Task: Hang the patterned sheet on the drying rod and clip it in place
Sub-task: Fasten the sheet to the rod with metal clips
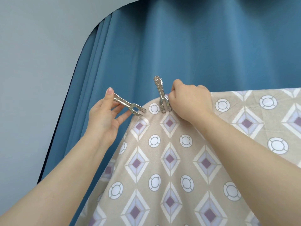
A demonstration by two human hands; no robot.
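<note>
Blue fills the back here: a deep teal-blue pleated fabric curtain (179, 46), darker in the folds, lighter on the ridges, with a thin near-black strip down its left edge. Beside it, a plain pale grey-blue wall (32, 62). Up front, the beige patterned fabric sheet (179, 160): a sandy, faintly mottled ground with rows of white-bordered diamonds, each with lilac bands and a plum-purple square at its heart. Between the diamonds sit white circles, outlined in grey and cut into ring segments. And there's the glint: a silver metal clip (128, 106) on the left, bright and polished, and a second silver clip (161, 93) at the sheet's top edge, same mirror finish.
</note>
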